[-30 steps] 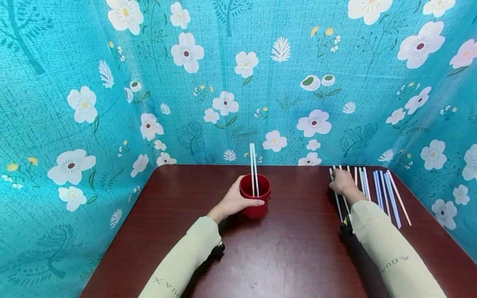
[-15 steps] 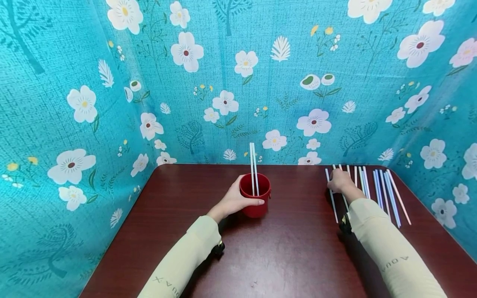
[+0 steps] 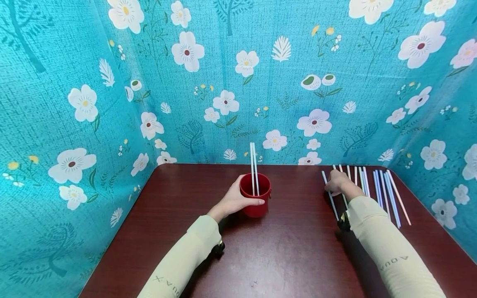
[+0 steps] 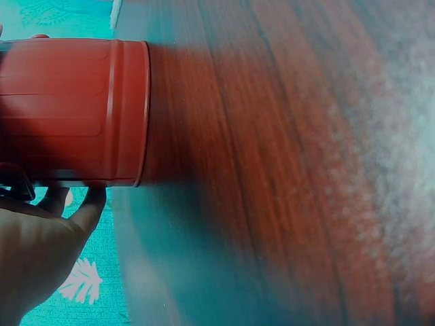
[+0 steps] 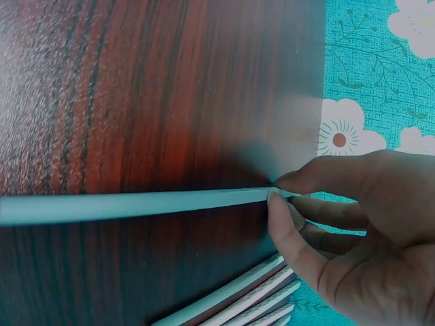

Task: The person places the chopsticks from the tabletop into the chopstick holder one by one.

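Observation:
A red bucket-shaped cup (image 3: 255,207) stands upright on the table, with two pale chopsticks (image 3: 254,169) leaning inside it. My left hand (image 3: 240,198) grips the cup from its left side, thumb across the front. The left wrist view shows the cup's ribbed wall (image 4: 75,112) and fingers (image 4: 88,210) against it. Over at the right, my right hand (image 3: 337,183) pinches a pale blue chopstick (image 3: 332,205) between thumb and fingertips near its far end. In the right wrist view that chopstick (image 5: 136,206) runs out to the left from the pinch.
Several pastel chopsticks (image 3: 385,194) lie in a loose row at the right of the dark brown table (image 3: 290,256). Nearest my right hand are several pale ones (image 5: 224,292). A blue flowered cloth (image 3: 223,82) hangs behind and at both sides.
My right hand has shifted slightly left, bringing the pale blue chopstick away from the row. The left hand and cup stay where they were.

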Demonstrator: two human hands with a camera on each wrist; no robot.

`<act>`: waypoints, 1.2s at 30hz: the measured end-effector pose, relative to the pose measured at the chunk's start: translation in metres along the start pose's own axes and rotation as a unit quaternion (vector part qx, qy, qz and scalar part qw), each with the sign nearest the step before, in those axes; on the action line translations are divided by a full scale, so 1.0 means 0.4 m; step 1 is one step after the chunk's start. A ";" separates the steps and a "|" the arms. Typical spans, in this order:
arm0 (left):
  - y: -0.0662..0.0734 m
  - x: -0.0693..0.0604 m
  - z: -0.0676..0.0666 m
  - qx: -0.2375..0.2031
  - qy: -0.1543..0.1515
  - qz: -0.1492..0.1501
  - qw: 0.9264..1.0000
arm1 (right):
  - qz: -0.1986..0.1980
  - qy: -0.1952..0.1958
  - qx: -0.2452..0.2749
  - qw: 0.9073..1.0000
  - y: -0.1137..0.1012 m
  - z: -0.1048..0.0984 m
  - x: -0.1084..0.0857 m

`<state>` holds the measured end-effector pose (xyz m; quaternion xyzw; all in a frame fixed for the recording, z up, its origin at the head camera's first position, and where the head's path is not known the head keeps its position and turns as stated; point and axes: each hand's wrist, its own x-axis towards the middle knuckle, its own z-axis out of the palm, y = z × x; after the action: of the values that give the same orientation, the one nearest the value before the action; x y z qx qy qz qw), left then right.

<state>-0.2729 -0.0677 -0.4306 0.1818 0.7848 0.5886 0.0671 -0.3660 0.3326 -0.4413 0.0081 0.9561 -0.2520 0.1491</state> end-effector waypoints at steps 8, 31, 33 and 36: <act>-0.001 0.001 0.000 -0.001 -0.001 0.003 1.000 | 0.025 -0.007 0.034 0.999 0.002 0.013 0.002; 0.005 -0.004 -0.001 -0.005 -0.002 0.009 1.000 | 0.043 -0.019 0.089 0.995 -0.004 0.021 -0.019; 0.003 -0.002 -0.002 -0.006 -0.002 0.009 1.000 | 0.043 -0.022 0.102 0.994 -0.004 0.021 -0.018; 0.000 -0.001 -0.002 -0.007 -0.002 0.009 1.000 | 0.043 -0.017 0.114 0.992 -0.009 0.021 -0.018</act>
<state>-0.2725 -0.0685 -0.4303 0.1894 0.7790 0.5942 0.0647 -0.3571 0.3259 -0.4445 0.0621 0.9171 -0.3529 0.1745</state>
